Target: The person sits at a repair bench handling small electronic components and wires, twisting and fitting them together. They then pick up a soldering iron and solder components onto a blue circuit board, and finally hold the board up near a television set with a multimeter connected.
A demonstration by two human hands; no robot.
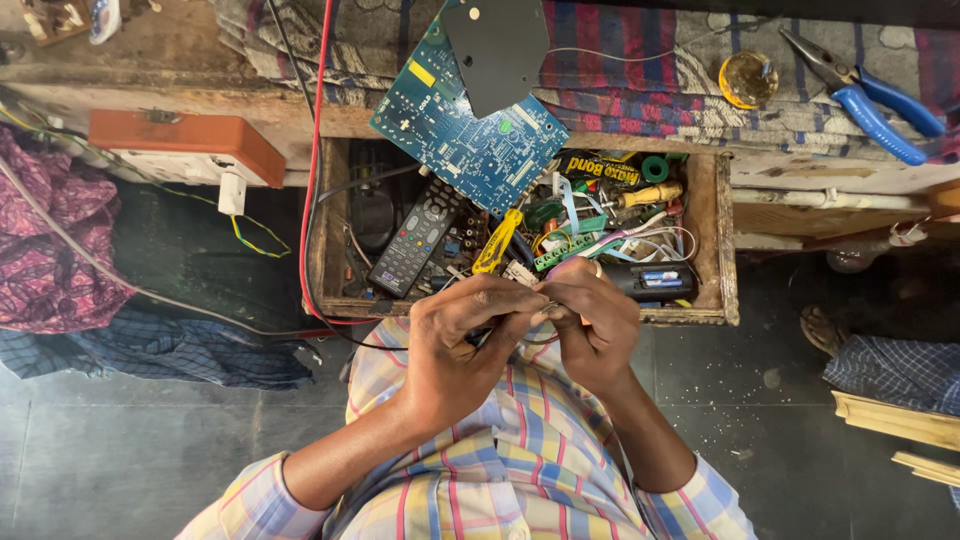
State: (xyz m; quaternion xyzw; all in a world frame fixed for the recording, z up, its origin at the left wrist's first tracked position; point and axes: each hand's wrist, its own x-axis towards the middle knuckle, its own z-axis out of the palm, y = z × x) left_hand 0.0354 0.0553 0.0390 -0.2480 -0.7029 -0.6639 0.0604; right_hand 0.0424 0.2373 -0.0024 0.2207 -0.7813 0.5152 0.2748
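Pinching together over the near edge of an open wooden drawer (722,240), the left hand (465,345) and right hand (595,320) meet fingertip to fingertip, both curled tight around something small and thin, too hidden to name. Behind them the drawer holds a black remote (415,238), a yellow screwdriver (497,242) and loose wires. A blue circuit board (465,130) overhangs its far edge, and blue pliers (868,92) lie at the table's right end.

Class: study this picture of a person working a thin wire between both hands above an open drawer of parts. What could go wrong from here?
1. The thin wire pinched between left hand and right hand might snap or prick a fingertip.
2. The blue circuit board overhangs the wooden drawer; a knock could tip it in.
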